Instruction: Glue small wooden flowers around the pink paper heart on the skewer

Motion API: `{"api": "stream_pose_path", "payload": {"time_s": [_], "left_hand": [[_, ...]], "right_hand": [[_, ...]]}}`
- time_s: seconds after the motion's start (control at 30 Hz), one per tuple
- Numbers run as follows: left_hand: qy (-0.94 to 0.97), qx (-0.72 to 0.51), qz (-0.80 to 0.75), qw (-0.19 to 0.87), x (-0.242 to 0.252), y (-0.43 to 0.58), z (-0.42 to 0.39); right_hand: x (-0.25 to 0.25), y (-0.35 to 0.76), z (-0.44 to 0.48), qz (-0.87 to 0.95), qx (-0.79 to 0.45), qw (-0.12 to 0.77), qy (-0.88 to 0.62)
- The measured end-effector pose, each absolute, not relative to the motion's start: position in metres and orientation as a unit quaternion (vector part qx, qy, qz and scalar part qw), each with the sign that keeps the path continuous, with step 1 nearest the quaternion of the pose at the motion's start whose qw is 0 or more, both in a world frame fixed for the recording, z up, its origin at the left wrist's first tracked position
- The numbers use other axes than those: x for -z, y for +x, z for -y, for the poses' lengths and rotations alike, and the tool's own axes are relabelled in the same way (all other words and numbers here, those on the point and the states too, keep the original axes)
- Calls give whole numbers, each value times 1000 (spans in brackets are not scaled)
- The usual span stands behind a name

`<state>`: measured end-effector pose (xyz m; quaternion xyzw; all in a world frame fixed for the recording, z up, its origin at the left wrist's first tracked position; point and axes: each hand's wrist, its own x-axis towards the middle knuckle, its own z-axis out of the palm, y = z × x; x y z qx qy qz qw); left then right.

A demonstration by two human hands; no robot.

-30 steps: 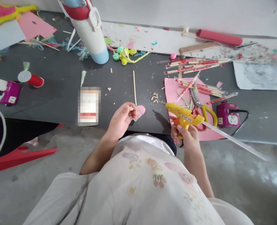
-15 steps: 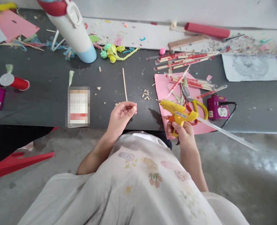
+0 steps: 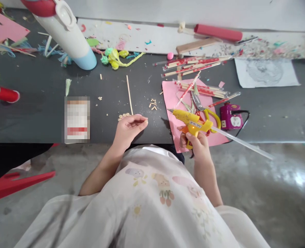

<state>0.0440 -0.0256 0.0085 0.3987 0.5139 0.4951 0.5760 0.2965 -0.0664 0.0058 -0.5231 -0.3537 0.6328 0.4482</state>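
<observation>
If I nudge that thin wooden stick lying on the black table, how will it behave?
The thin wooden stick looks very slender, so it is probably light and would likely skid or roll on the smooth black table. Being so thin, it may snap if pressed; short cut bits lie nearby.

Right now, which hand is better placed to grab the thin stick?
Left: the left hand lies by the near end of the stick; the right hand grips the glue gun.
</observation>
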Motion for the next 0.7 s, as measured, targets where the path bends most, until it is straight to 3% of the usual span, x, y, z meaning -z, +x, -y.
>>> {"api": "stream_pose_path", "payload": {"time_s": [0.23,0.43,0.7], "left_hand": [[457,-465,-519,553,-13,50,19],[599,-476,-465,446,-19,59,15],[648,-497,-442,371,-30,62,16]], "right_hand": [[-7,299,67,339,-664,458,-484],[-8,301,69,336,-685,452,-461],[-4,305,72,375,-677,448,-447]]}}
